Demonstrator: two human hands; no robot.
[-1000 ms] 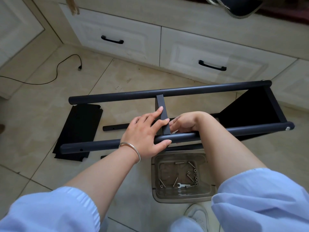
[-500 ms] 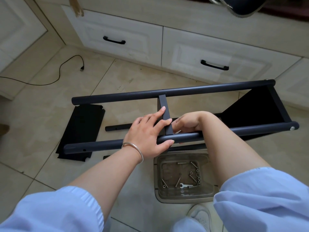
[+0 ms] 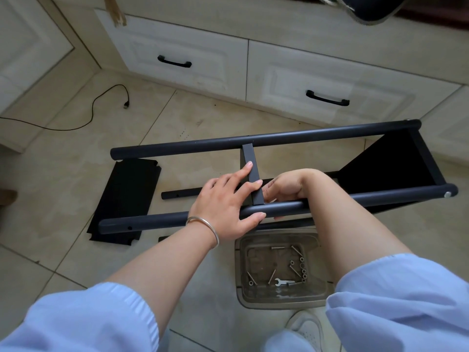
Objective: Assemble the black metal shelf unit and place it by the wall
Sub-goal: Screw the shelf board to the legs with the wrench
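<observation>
Two dark objects at the top edge were cut off by the frame and could not be identified. Right hand (image 3: 286, 185) reached in behind the near tube (image 3: 330, 203); its fingertips were hidden by the crossbar (image 3: 253, 179) and tube, so whether that grip held anything could not be told. Another black bar (image 3: 177, 193) lay on the floor (image 3: 76, 161), mostly covered by the hands; a further piece showed just below the near tube, largely hidden.

Clear plastic tray (image 3: 280, 304) sat on the floor beneath the right forearm, beside a white shoe (image 3: 305, 329). It held several long bolts (image 3: 295, 251), a row of small washers or nuts (image 3: 303, 270), and one flat wrench (image 3: 281, 282). Exact count was unclear.

Left hand (image 3: 225, 207), bracelet (image 3: 203, 228) at the wrist, lay spread over the joint: thumb pressed under the near tube, index and middle fingers resting along the crossbar. Grip was loose and open, fingers extended, bracing more than clasping.

Shelf frame lay on its side on the floor before the cabinet drawers (image 3: 177, 57): far tube (image 3: 304, 135) and near tube parallel, crossbar between them, one black panel (image 3: 396, 163) fitted at the right end. A loose shelf panel (image 3: 124, 201) lay flat at left, partly under the near tube. A cable (image 3: 101, 100) trailed across the tiles.
</observation>
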